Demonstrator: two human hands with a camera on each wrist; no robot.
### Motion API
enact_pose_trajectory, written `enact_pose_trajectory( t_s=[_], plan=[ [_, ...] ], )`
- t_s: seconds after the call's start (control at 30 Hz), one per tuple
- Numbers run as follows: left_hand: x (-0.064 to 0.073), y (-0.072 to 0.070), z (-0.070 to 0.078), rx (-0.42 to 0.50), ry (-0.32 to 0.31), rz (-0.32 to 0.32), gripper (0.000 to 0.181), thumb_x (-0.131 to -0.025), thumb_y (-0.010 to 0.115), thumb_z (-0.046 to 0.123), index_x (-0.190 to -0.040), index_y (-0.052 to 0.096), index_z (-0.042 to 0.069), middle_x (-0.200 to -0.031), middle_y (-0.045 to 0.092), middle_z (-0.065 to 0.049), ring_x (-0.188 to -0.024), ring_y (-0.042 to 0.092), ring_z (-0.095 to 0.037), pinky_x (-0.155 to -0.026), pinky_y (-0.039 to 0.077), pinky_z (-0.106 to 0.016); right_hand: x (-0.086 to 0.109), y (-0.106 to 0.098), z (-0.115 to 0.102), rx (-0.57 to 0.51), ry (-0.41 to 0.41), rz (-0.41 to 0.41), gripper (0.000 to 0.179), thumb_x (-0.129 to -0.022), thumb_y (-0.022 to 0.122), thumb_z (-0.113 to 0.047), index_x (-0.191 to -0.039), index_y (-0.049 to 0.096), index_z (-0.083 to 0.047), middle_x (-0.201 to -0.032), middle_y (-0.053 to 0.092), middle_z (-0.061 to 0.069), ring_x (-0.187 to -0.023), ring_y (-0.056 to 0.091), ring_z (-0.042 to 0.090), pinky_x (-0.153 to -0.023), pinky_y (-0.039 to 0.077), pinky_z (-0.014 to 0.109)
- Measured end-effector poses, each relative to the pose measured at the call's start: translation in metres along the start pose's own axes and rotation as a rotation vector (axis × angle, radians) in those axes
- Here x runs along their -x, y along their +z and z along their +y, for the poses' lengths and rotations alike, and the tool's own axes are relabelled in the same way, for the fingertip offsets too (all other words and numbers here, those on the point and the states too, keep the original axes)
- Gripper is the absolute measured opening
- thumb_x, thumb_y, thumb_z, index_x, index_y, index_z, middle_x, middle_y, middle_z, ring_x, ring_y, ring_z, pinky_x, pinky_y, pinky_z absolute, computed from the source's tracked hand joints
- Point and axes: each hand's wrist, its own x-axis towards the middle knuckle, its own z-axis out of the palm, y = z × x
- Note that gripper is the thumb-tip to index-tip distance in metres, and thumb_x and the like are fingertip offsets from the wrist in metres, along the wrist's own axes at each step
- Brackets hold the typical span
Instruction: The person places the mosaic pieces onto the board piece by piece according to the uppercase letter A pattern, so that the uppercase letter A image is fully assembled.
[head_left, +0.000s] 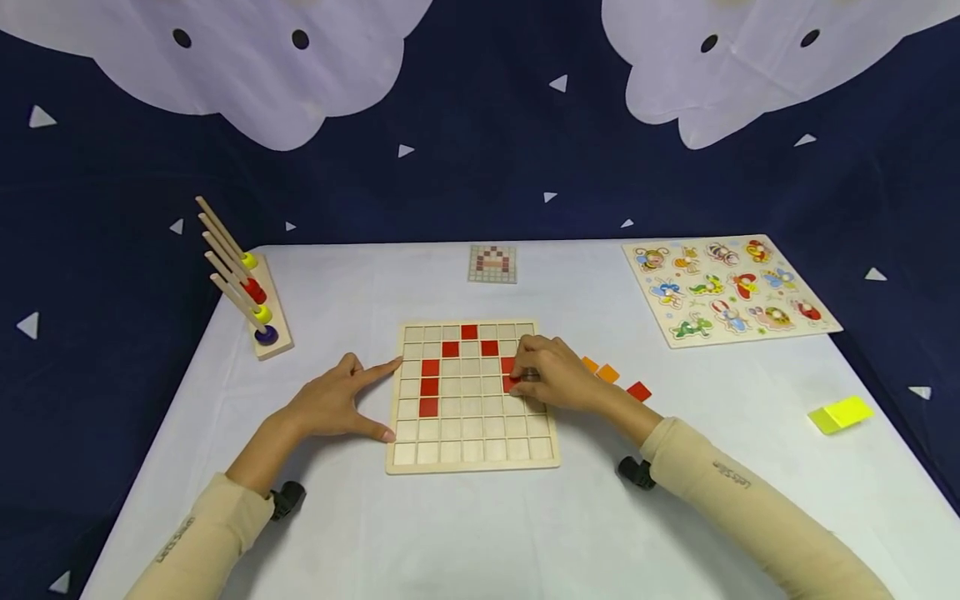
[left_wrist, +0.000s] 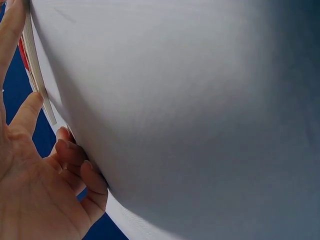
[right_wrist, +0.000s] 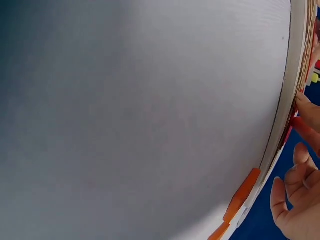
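Observation:
A wooden grid board (head_left: pixel 472 451) lies flat on the table with several red square tiles (head_left: pixel 429 387) in its cells. My left hand (head_left: pixel 326 404) rests at the board's left edge, index finger and thumb spread and touching the frame; its other fingers are curled in the left wrist view. Over the board's right side, my right hand (head_left: pixel 558 375) has its thumb and index finger bent together at a red tile (head_left: pixel 510 384), which they partly cover. Another red tile (head_left: pixel 507 365) lies just above that one. The right wrist view shows these fingertips at the board's edge.
Orange tiles (head_left: pixel 607 373) and a loose red tile (head_left: pixel 639 392) lie right of the board, by my right forearm. A small pattern card (head_left: pixel 492 276) lies behind. Around stand a peg stacker (head_left: pixel 273 312), an insect puzzle (head_left: pixel 731 287) and yellow sticky notes (head_left: pixel 840 414).

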Motion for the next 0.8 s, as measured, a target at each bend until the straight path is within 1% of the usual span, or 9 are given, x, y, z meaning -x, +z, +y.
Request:
enact_pose_trajectory(
  t_s=[0.1, 0.2, 0.27, 0.37, 0.5, 0.63, 0.7, 0.8],
  plan=[
    [0.0, -0.001, 0.002, -0.004, -0.005, -0.001, 0.113, -0.057, 0.085, 0.068, -0.153, 0.039, 0.029, -0.096, 0.039, -0.007, -0.075, 0.041, -0.018, -0.06, 0.034, -0.03, 0.001, 0.001, -0.002, 0.025, 0.02, 0.005, 0.016, -0.08, 0.084, -0.025, -0.086, 0.076, -0.013, -0.086, 0.057, -0.004, -0.082, 0.05, 0.011, -0.075, 0.032, 0.033],
    [0.001, -0.001, 0.002, -0.007, -0.012, -0.009, 0.113, -0.058, 0.085, 0.068, -0.153, 0.039, 0.029, -0.096, 0.04, -0.007, -0.076, 0.042, -0.018, -0.061, 0.034, -0.03, 0.003, -0.001, -0.004, 0.061, 0.019, 0.01, 0.02, -0.08, 0.084, -0.028, -0.091, 0.077, -0.013, -0.086, 0.059, -0.003, -0.08, 0.05, 0.011, -0.076, 0.032, 0.033],
    [0.001, -0.001, 0.003, -0.006, -0.013, -0.01, 0.113, -0.058, 0.085, 0.068, -0.153, 0.039, 0.028, -0.096, 0.04, -0.007, -0.077, 0.042, -0.018, -0.061, 0.034, -0.03, 0.006, -0.004, -0.005, 0.063, 0.022, 0.018, 0.024, -0.08, 0.083, -0.029, -0.097, 0.078, -0.013, -0.088, 0.06, -0.002, -0.079, 0.05, 0.011, -0.077, 0.032, 0.034],
    [0.002, -0.001, 0.003, -0.006, -0.005, -0.005, 0.112, -0.058, 0.085, 0.067, -0.153, 0.04, 0.027, -0.096, 0.041, -0.008, -0.076, 0.042, -0.018, -0.06, 0.034, -0.03, 0.014, -0.011, -0.003, 0.048, 0.048, 0.044, 0.028, -0.081, 0.083, -0.029, -0.102, 0.078, -0.012, -0.092, 0.062, 0.0, -0.078, 0.051, 0.013, -0.079, 0.033, 0.035],
    [0.002, 0.0, 0.002, -0.015, -0.005, -0.002, 0.113, -0.058, 0.084, 0.068, -0.153, 0.04, 0.027, -0.096, 0.041, -0.008, -0.076, 0.043, -0.018, -0.061, 0.034, -0.03, 0.029, -0.024, 0.008, 0.058, 0.097, 0.087, 0.029, -0.081, 0.083, -0.025, -0.104, 0.077, -0.009, -0.093, 0.062, 0.003, -0.076, 0.049, 0.015, -0.079, 0.033, 0.036],
    [0.001, 0.0, 0.001, -0.016, 0.0, -0.002, 0.113, -0.058, 0.084, 0.069, -0.153, 0.039, 0.027, -0.096, 0.041, -0.007, -0.076, 0.042, -0.018, -0.061, 0.034, -0.03, 0.049, -0.037, 0.024, 0.09, 0.165, 0.109, 0.026, -0.08, 0.082, -0.018, -0.104, 0.077, -0.008, -0.093, 0.062, 0.004, -0.076, 0.049, 0.015, -0.078, 0.031, 0.036],
    [0.001, 0.0, 0.002, -0.015, 0.002, -0.001, 0.113, -0.058, 0.084, 0.069, -0.153, 0.04, 0.026, -0.096, 0.041, -0.007, -0.076, 0.042, -0.018, -0.061, 0.034, -0.03, 0.06, -0.044, 0.031, 0.106, 0.193, 0.124, 0.026, -0.079, 0.083, -0.017, -0.103, 0.077, -0.007, -0.094, 0.063, 0.005, -0.077, 0.051, 0.017, -0.078, 0.032, 0.037],
    [0.001, 0.0, 0.003, -0.013, 0.002, -0.001, 0.113, -0.058, 0.084, 0.068, -0.153, 0.04, 0.026, -0.095, 0.04, -0.007, -0.076, 0.042, -0.018, -0.061, 0.034, -0.03, 0.078, -0.051, 0.04, 0.13, 0.226, 0.144, 0.026, -0.078, 0.084, -0.019, -0.101, 0.078, -0.007, -0.093, 0.063, 0.005, -0.073, 0.051, 0.018, -0.076, 0.032, 0.036]
  ],
)
